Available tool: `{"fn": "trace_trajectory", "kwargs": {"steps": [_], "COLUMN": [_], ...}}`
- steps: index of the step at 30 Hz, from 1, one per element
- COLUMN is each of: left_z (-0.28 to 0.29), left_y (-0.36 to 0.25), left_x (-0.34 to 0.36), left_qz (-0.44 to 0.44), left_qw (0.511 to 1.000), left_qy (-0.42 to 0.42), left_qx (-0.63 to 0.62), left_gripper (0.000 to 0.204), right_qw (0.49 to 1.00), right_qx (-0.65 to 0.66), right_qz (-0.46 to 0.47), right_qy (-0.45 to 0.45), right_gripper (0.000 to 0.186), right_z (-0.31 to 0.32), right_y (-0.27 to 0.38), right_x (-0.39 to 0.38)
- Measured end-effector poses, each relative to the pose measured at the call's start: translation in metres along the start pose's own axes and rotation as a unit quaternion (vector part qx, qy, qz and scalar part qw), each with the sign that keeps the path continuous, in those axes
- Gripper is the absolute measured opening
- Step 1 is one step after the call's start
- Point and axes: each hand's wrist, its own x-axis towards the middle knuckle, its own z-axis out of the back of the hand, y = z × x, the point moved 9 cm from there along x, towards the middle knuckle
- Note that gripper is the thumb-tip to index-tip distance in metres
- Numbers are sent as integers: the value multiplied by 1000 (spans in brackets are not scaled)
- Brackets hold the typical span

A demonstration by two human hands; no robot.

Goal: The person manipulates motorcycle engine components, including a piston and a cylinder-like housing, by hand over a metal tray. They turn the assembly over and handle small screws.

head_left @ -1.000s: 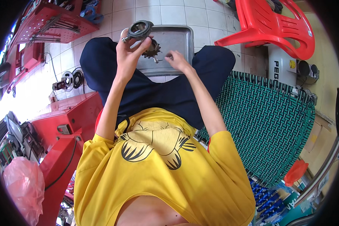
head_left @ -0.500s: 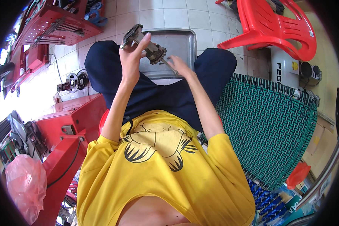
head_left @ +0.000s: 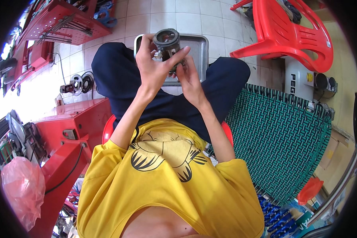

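Observation:
A greasy, dark metal machine part (head_left: 168, 38), roughly cylindrical with a round ringed opening at its upper end, is held over a shallow metal tray (head_left: 205, 53) between my knees. My left hand (head_left: 152, 65) is closed around its body, thumb on the near side. A small shiny bolt-like fitting (head_left: 158, 54) sticks out by the left fingers. My right hand (head_left: 191, 75) is closed on the lower right side of the part, fingertips bent against it. The lower end of the part is mostly hidden by both hands.
A red chair (head_left: 293, 31) stands at the far right, beside a green woven seat (head_left: 281, 139). To the left are a red metal cabinet (head_left: 83, 119) and a perforated red tool rack (head_left: 67, 27). Chainrings with a crank (head_left: 79, 83) lie on the tiled floor (head_left: 162, 20).
The part has been turned so that its round opening faces up, and it has shifted right. My right hand has come up from beside the rod to grip the part.

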Motion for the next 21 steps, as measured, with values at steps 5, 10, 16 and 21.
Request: {"fn": "trace_trajectory", "kwargs": {"steps": [5,10,16,21], "left_z": [1,-32,-26,-9], "left_y": [-9,-15,-18,-16], "left_x": [-1,-7,-8,-7], "left_qz": [8,101,-66,-40], "left_qw": [993,900,932,969], "left_qy": [87,332,281,236], "left_qx": [-82,-265,-217,-68], "left_gripper": [61,72,36,50], "right_qw": [999,966,997,985], "right_qx": [32,155,-66,-166], "right_qz": [-11,-88,-11,25], "right_qy": [16,189,37,-36], "right_gripper": [47,51,44,38], "right_z": [4,-3,14,26], "right_y": [10,25,32,81], "right_x": [-3,-6,4,-3]}}
